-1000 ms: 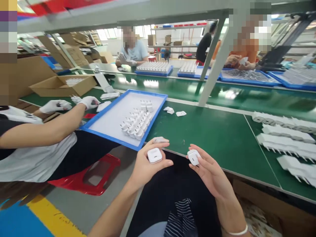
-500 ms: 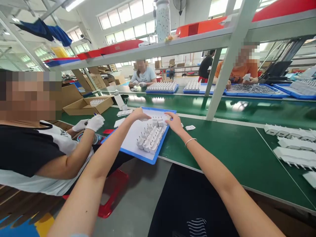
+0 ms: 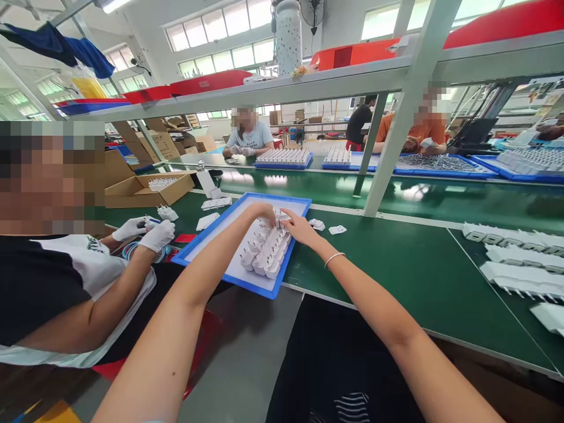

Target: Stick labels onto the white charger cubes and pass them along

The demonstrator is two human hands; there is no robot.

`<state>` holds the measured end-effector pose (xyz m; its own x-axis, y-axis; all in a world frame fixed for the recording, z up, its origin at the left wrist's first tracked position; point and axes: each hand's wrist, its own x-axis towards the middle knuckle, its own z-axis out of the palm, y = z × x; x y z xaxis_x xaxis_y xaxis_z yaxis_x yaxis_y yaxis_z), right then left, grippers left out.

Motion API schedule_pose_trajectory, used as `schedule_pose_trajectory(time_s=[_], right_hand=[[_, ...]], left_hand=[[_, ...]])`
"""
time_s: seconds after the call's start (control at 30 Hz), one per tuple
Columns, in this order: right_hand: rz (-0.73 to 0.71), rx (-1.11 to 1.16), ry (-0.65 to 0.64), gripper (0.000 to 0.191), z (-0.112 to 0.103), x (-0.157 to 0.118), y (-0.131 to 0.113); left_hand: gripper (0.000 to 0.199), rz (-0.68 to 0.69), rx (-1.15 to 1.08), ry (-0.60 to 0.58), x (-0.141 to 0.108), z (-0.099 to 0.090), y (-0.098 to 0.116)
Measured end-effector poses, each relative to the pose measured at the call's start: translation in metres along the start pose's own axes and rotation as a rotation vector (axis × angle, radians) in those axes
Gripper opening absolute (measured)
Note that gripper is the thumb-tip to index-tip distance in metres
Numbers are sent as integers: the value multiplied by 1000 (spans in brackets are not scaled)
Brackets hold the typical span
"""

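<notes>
Several white plug-like pieces with upright pins (image 3: 268,252) stand in rows on a white tray with a blue rim (image 3: 274,292). At the far end of these rows, my left hand (image 3: 263,212) is bent down over the pieces, its fingertips closed round one white piece. My right hand (image 3: 297,226) reaches in from the right, fingers pressed together on a white piece at the same end. The fingertips of both hands nearly meet there. Small flat white parts (image 3: 316,224) lie on the green table just right of the tray.
At the left, a person's gloved hands (image 3: 156,235) work beside the tray. An open cardboard box (image 3: 150,191) stands behind them. A slanted metal post (image 3: 396,117) rises beyond the tray; white housings (image 3: 520,276) lie far right.
Both hands have moved together and down onto the far end of the rows. The view has shifted slightly. A pinned white piece now lies beside the neighbour's gloves.
</notes>
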<state>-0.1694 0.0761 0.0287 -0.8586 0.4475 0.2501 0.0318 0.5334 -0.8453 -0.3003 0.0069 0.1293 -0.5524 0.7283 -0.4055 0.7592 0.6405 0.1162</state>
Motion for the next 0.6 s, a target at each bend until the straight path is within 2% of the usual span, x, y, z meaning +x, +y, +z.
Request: schedule_pose_trajectory(time_s=[0.07,0.13,0.33,0.43,0.5,0.57,0.6], right_hand=[[30,15,9,51,0,0,0],[51,36,28,50,-2,-2,1],[78,84,94,49,-18,-13,4],[63,99,100,43,-36,-26,3],[39,107,113,38,-56,-45,2],[17,107,147,33,-82,-76,0],[11,99,171,32,-96,-96,-1]], left_hand=[[37,-49,45,-69,0,-2,9],[37,-63,68,-85,-3,-4,18],[35,-66,71,4,-25,-16,31],[34,-61,60,126,-46,-32,28],[42,-26,50,255,-70,-39,27],[64,66,17,410,-103,-34,29],[74,134,-6,478,-122,-24,30]])
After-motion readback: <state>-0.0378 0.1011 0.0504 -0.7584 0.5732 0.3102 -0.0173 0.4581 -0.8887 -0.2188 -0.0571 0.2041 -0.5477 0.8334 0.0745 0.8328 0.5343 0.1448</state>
